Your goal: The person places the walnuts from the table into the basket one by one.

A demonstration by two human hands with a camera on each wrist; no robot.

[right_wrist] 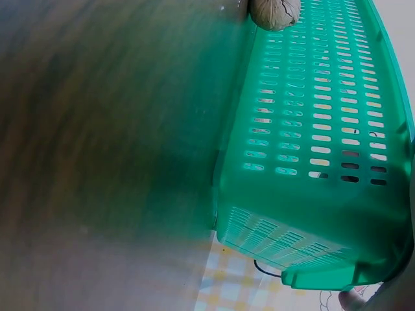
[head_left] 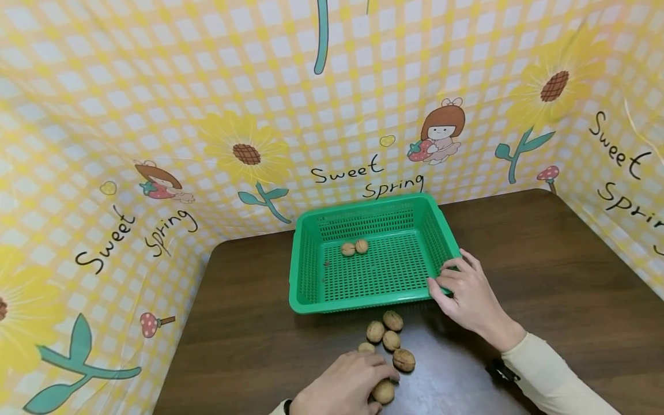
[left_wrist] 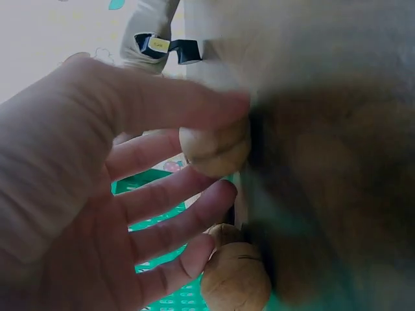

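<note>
A green plastic basket (head_left: 358,300) with slotted walls sits on the table, two walnuts (head_left: 354,248) inside it. My right hand (head_left: 469,294) grips the rim at its near right corner; only a bit of that hand shows at the edge of the right wrist view. In front of the basket lie several loose walnuts (head_left: 391,340). Low among them, my left hand (head_left: 344,383) has its thumb and index finger around one walnut (left_wrist: 217,148), close to the tabletop. Its other fingers spread beside another walnut (left_wrist: 235,278).
The brown wooden table (head_left: 249,334) ends at the back and sides against a yellow checked cloth (head_left: 337,104). A black strap (head_left: 503,372) is on the right wrist. One walnut (right_wrist: 275,13) lies close against the basket's outer wall.
</note>
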